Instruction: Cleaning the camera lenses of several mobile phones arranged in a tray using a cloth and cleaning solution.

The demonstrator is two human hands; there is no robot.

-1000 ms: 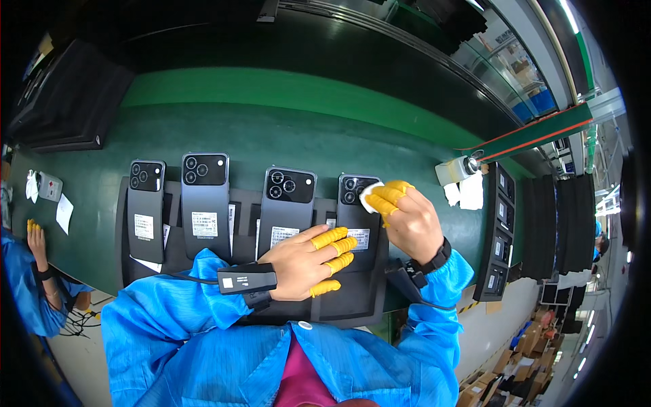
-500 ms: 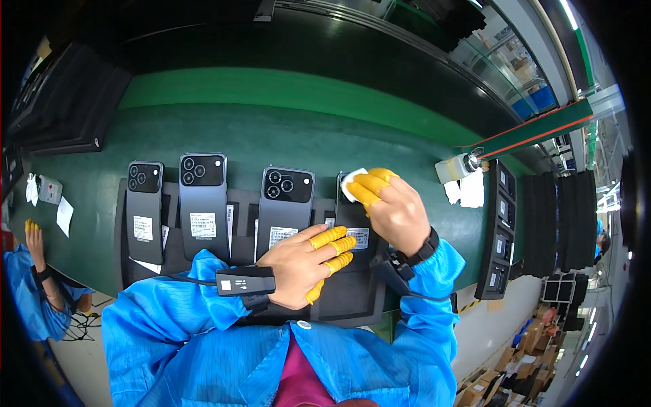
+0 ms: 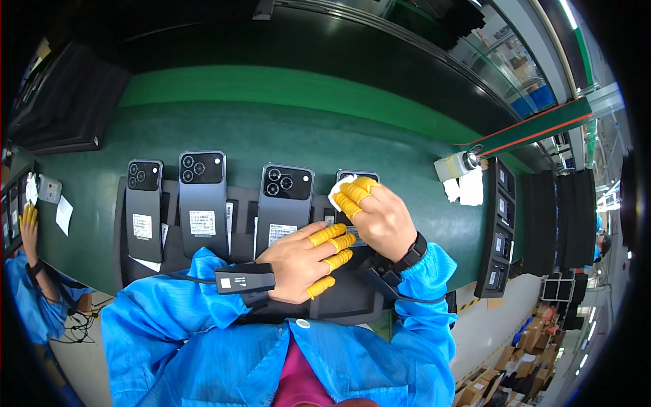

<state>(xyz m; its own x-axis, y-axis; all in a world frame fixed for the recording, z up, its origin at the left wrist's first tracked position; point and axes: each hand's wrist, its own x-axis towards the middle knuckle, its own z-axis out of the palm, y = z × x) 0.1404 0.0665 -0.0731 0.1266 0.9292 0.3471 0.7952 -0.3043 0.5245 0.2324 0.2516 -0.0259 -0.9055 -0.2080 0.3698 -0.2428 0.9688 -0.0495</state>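
Observation:
Four-phone row, backs up: a dark grey phone at far left, a second phone beside it, a third phone near the middle and a rightmost phone mostly under my hands. White labels mark their backs. My right hand, in yellow finger cots, pinches a white cloth against the camera end of the rightmost phone. Fingers spread, my left hand lies over the lower end of that phone and the black tray; exact contact is hidden.
A bottle and white cloths stand at the right, beside a black tray of phones. Black trays are stacked far left. A co-worker's hand shows at the left edge near another bottle.
My right hand has shifted left with the cloth across the rightmost phone's top. My left hand has barely moved. At the left edge, the co-worker's hand moved up and a tray came into view.

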